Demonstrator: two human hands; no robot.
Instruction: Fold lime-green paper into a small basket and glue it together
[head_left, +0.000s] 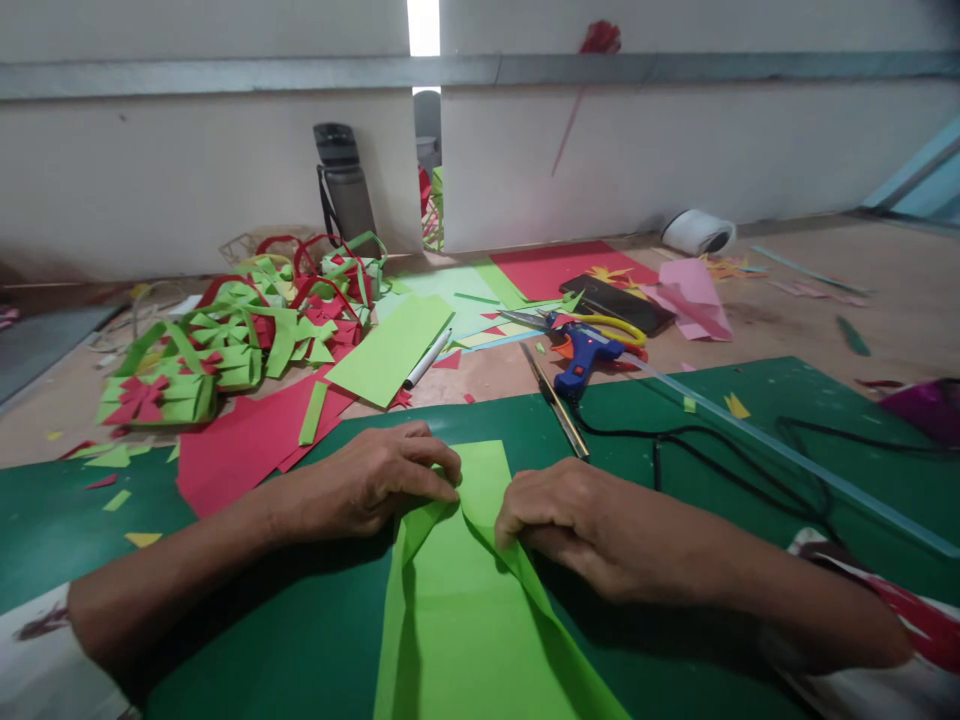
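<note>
A long sheet of lime-green paper (480, 620) lies in front of me on the dark green mat (277, 620), its two long sides folded partly upward. My left hand (375, 480) pinches the left folded edge near the far end. On the opposite side my right hand (570, 525) is closed on the right folded edge, fingers curled and fingertips partly hidden. A crease runs across the paper below my hands. Past them, the paper's far end lies flat on the mat.
Small green and red paper baskets (240, 350) pile up at the left. A blue glue gun (589, 355) with a long glue stick and black cord lies right of centre, beside scissors (517, 320). A marker (429, 358), phone (619, 305) and grey bottle (346, 190) stand or lie farther back.
</note>
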